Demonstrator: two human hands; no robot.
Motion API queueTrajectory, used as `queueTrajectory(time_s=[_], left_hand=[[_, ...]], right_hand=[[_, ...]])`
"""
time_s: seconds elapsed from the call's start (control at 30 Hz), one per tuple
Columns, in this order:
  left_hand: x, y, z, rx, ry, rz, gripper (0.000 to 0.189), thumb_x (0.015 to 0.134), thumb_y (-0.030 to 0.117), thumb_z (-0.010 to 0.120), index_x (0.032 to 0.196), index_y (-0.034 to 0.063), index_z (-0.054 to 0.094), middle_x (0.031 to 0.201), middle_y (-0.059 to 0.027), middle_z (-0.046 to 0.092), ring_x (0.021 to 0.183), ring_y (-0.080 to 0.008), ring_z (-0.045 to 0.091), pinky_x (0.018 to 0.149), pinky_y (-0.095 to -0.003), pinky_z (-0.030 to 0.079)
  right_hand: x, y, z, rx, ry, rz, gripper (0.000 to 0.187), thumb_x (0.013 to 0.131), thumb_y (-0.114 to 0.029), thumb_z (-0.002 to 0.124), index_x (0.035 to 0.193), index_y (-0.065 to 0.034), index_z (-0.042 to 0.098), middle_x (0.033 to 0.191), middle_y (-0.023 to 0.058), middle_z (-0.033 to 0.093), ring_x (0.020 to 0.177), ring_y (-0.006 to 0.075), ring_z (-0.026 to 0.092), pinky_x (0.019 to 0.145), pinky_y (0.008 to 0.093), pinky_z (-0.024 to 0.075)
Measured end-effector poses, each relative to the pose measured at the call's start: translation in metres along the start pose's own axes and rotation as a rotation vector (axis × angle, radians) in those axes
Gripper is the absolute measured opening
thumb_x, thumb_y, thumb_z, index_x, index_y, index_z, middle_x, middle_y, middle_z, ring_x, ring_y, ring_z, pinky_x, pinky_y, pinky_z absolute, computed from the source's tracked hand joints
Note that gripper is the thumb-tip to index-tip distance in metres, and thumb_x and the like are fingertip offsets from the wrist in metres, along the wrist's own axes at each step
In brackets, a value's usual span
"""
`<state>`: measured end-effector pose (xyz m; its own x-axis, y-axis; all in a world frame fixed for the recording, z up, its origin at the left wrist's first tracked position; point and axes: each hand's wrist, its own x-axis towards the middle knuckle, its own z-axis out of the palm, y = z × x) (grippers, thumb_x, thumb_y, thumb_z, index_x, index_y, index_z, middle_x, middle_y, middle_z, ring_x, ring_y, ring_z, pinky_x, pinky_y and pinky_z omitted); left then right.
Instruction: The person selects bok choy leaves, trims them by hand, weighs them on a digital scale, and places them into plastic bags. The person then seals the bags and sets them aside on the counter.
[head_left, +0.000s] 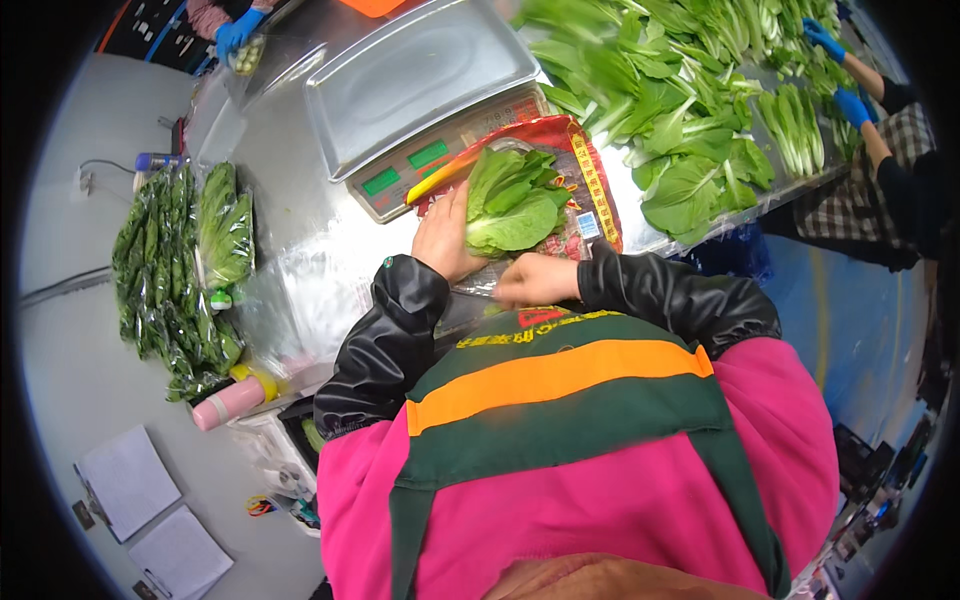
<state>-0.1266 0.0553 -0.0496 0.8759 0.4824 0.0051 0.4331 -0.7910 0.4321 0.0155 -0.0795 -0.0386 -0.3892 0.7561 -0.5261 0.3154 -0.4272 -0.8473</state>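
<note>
A bundle of leafy greens (516, 202) lies in front of me on a red printed sack (592, 180), its leaves pointing away. My left hand (444, 238) holds the bundle along its left side, the fingers laid flat. Close to my body, below the bundle's near end, is my right hand (538, 279) with its fingers bent and blurred. Clear plastic film (478, 280) shows between the two hands; whether the right fingers pinch it cannot be made out. Just beyond the sack stands a weighing scale (397, 184) with a bare metal pan (424, 82) and lit green displays.
Loose leafy greens (675, 142) cover the metal table's right side. Bagged greens (169, 255) and a pink bottle (229, 403) lie at left. Co-workers' blue-gloved hands (851, 109) are at far right; another gloved hand (238, 34) holds a small bag at upper left. Clipboards (129, 480) hang lower left.
</note>
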Motion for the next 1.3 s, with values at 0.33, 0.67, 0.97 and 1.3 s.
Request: queueTrajectory(time_s=[0.33, 0.67, 0.97, 1.3], left_hand=[[-0.016, 0.013, -0.014, 0.025, 0.041, -0.054, 0.091, 0.056, 0.026, 0.083, 0.13, -0.0026, 0.039, 0.136, -0.0237, 0.037, 0.129, -0.0389, 0.034, 0.107, -0.0468, 0.028], [-0.085, 0.028, 0.015, 0.313, 0.108, 0.292, 0.022, 0.073, 0.01, 0.059, 0.096, 0.0099, 0.057, 0.14, -0.014, 0.039, 0.133, -0.0309, 0.033, 0.107, -0.0499, 0.027], [-0.071, 0.021, 0.008, 0.073, 0.263, 0.249, 0.022, 0.068, 0.01, 0.069, 0.082, 0.0059, 0.052, 0.124, -0.0143, 0.054, 0.121, -0.0303, 0.049, 0.099, -0.0466, 0.039], [-0.066, 0.026, 0.014, -0.183, 0.292, 0.028, 0.041, 0.073, 0.01, 0.071, 0.11, 0.0025, 0.054, 0.107, -0.0147, 0.06, 0.103, -0.0324, 0.056, 0.089, -0.0397, 0.045]], right_hand=[[0.032, -0.039, -0.06, -1.044, 0.443, -0.357, 0.106, 0.053, -0.037, 0.084, 0.135, 0.0071, 0.031, 0.136, 0.0243, 0.04, 0.13, 0.0358, 0.034, 0.109, 0.0456, 0.0249], [0.052, -0.009, -0.065, -0.927, 0.409, -0.331, 0.105, 0.059, -0.046, 0.08, 0.134, 0.0079, 0.03, 0.133, 0.0261, 0.039, 0.129, 0.0377, 0.035, 0.107, 0.0484, 0.0272], [0.034, -0.006, -0.025, -1.037, 0.374, -0.256, 0.091, 0.073, -0.042, 0.071, 0.136, 0.0068, 0.027, 0.13, 0.0259, 0.044, 0.123, 0.0388, 0.041, 0.103, 0.0444, 0.0334], [0.088, -0.045, -0.098, -1.092, 0.33, -0.089, 0.033, 0.075, -0.03, 0.066, 0.092, -0.0014, 0.066, 0.09, 0.0193, 0.065, 0.087, 0.0355, 0.062, 0.078, 0.0414, 0.0487]])
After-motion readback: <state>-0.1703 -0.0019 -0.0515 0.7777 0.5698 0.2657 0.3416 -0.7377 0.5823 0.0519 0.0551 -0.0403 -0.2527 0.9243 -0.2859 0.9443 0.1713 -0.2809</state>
